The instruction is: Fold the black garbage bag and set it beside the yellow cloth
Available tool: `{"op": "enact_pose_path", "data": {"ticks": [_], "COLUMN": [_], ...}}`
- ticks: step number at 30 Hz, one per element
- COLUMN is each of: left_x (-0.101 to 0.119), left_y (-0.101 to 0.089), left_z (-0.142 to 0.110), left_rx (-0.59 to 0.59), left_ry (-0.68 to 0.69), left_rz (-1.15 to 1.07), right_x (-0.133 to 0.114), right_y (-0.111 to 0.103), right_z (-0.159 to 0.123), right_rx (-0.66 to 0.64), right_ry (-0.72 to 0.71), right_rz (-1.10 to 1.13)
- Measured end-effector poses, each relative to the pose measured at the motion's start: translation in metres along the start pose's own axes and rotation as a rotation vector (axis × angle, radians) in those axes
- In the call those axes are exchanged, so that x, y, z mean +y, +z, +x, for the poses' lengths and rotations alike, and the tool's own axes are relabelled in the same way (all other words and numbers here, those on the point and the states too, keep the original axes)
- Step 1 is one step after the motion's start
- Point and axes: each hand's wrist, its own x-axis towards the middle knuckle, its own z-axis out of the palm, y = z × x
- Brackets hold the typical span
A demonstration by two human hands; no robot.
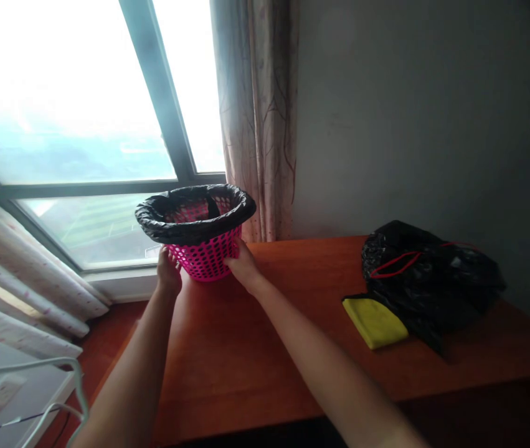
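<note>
A pink perforated wastebasket [205, 258] stands at the far left part of the wooden table, near the window. Around its rim a black bin bag [185, 231] is folded over; inside, part of the pink wall shows through the mouth. My left hand [169, 272] grips the basket's left side, its fingers partly hidden behind the wall. On the right side my right hand [243, 264] holds the basket below the bag's folded edge, thumb toward me. Both arms reach forward across the table.
A filled black bag [428, 280] with red drawstrings lies on the table's right side. Beside it is a folded yellow cloth [377, 322]. The wooden table [246, 367] meets a grey wall. Curtains [265, 124], a window and white cables [75, 373] are around the left.
</note>
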Motion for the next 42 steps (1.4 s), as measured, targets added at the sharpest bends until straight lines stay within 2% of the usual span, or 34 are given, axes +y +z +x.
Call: {"op": "enact_pose_path", "data": {"ticks": [4, 7, 9, 11, 14, 16, 18, 20, 21, 23, 25, 27, 30, 33, 35, 37, 42], "left_x": [-0.001, -0.011, -0.019, -0.028, -0.033, -0.033, -0.034, -0.036, -0.038, -0.043, -0.048, -0.051, -0.055, -0.061, -0.066, -0.071, -0.08], "left_y": [-0.001, -0.011, -0.022, -0.033, -0.047, -0.053, -0.056, -0.054, -0.051, -0.042, -0.031, -0.018, -0.002, 0.004, 0.003, 0.003, 0.016], "left_z": [0.001, -0.009, -0.023, -0.043, -0.075, -0.097, -0.121, -0.149, -0.165, -0.2, -0.236, -0.266, -0.292, -0.293, -0.288, -0.286, -0.299], "left_rx": [0.034, 0.121, 0.156, 0.133, 0.016, -0.083, -0.167, -0.257, -0.323, -0.458, -0.606, -0.706, -0.771, -0.715, -0.662, -0.639, -0.626], "left_ry": [0.031, 0.025, -0.011, -0.052, -0.09, -0.097, -0.094, -0.058, -0.011, 0.092, 0.198, 0.326, 0.481, 0.537, 0.541, 0.565, 0.63], "left_rz": [0.049, 0.113, 0.16, 0.198, 0.242, 0.279, 0.319, 0.385, 0.444, 0.553, 0.631, 0.717, 0.849, 0.992, 1.064, 1.122, 1.27], "right_x": [-0.001, -0.001, -0.002, -0.005, -0.012, -0.014, -0.013, -0.008, -0.006, -0.002, -0.002, -0.003, -0.005, -0.005, -0.006, -0.007, -0.001], "right_y": [-0.002, -0.026, -0.058, -0.102, -0.18, -0.228, -0.262, -0.277, -0.276, -0.257, -0.222, -0.177, -0.111, -0.072, -0.066, -0.075, -0.128], "right_z": [-0.005, -0.033, -0.064, -0.105, -0.172, -0.215, -0.25, -0.274, -0.281, -0.285, -0.281, -0.274, -0.267, -0.268, -0.271, -0.273, -0.274], "right_rx": [0.153, 0.207, 0.238, 0.266, 0.338, 0.468, 0.613, 0.635, 0.605, 0.504, 0.408, 0.283, 0.199, 0.145, 0.137, 0.163, 0.256], "right_ry": [0.131, 0.176, 0.169, 0.059, -0.011, -0.005, -0.001, 0.004, -0.007, -0.04, -0.058, -0.046, -0.047, -0.051, -0.048, -0.05, -0.065], "right_rz": [0.195, 0.188, 0.043, -0.202, -0.59, -0.81, -0.963, -1.052, -1.087, -1.146, -1.18, -1.156, -1.025, -0.851, -0.781, -0.77, -0.908]}}
